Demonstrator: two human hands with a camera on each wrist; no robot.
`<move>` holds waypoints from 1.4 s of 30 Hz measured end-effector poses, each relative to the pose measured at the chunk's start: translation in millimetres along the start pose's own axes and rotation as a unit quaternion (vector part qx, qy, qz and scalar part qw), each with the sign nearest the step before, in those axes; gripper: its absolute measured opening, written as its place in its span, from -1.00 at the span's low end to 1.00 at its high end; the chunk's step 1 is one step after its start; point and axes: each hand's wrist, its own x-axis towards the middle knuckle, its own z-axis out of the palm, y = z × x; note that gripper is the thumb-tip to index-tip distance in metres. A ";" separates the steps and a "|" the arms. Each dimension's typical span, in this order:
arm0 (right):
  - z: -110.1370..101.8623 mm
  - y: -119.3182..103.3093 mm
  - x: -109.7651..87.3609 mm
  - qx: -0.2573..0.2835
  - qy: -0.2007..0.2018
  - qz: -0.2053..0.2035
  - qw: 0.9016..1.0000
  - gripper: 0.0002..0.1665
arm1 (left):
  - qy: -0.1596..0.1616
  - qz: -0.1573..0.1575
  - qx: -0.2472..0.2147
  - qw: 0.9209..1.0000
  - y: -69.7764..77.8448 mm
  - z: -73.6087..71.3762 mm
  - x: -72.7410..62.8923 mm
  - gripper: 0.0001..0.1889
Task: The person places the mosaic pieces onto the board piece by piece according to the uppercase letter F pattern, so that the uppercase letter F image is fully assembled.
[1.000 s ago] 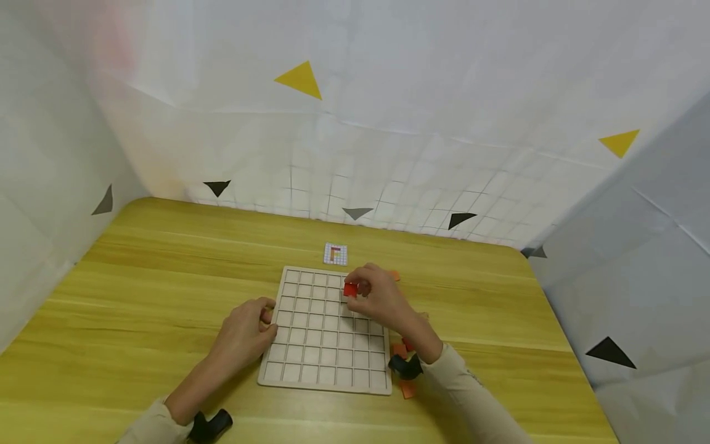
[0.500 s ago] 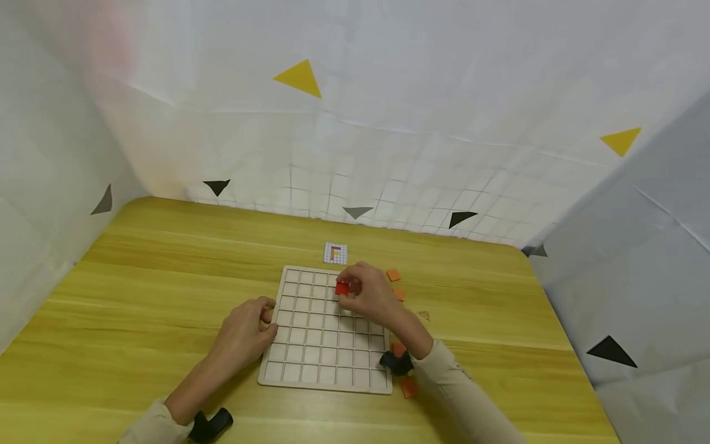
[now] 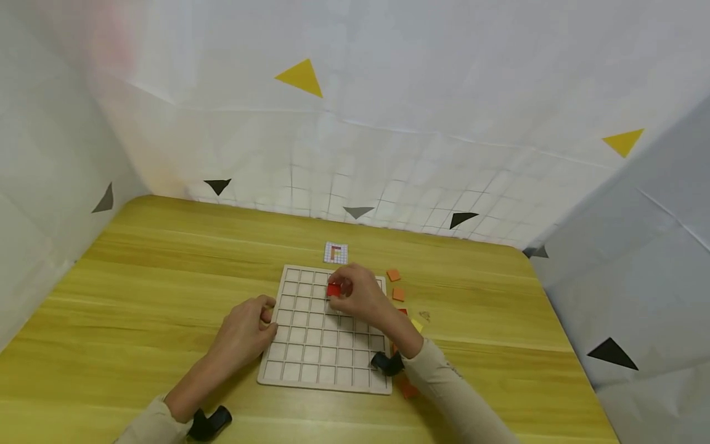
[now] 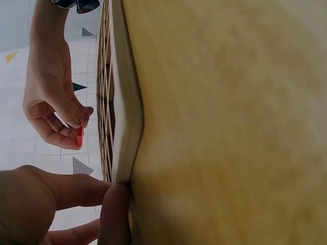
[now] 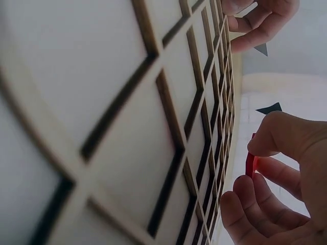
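Note:
A small red square tile [image 3: 333, 290] is pinched between the thumb and fingers of my right hand [image 3: 360, 297]. It is held above the far part of a pale wooden grid board [image 3: 302, 354], and the right wrist view shows the tile [image 5: 251, 158] on edge, apart from the grid. My left hand [image 3: 244, 330] grips the board's left edge. In the left wrist view, fingers of the left hand [image 4: 76, 191] meet at the board's rim [image 4: 127, 132]. The visible cells of the board hold no tiles.
Beyond the board lies a small card [image 3: 336, 253] printed with a coloured grid pattern. Right of the board are orange tiles [image 3: 393, 275], a yellow tile [image 3: 416, 325] and a red tile [image 3: 403, 312], some partly hidden by the right forearm. White walls surround the wooden table [image 3: 166, 265].
My right hand has moved left over the board with the red tile, uncovering more tiles at the right. The left hand stays at the board's edge.

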 end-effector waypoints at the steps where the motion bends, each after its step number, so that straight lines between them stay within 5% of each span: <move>1: 1.0 -0.1 0.4 0.001 0.000 -0.002 1.000 -0.69 | -0.001 0.001 0.001 1.000 0.0 0.1 0.0 -0.62; 42: 20.8 -7.2 22.4 -0.055 -0.043 0.019 0.997 -0.74 | -0.004 -0.009 0.006 1.000 0.9 0.7 -0.9 -0.60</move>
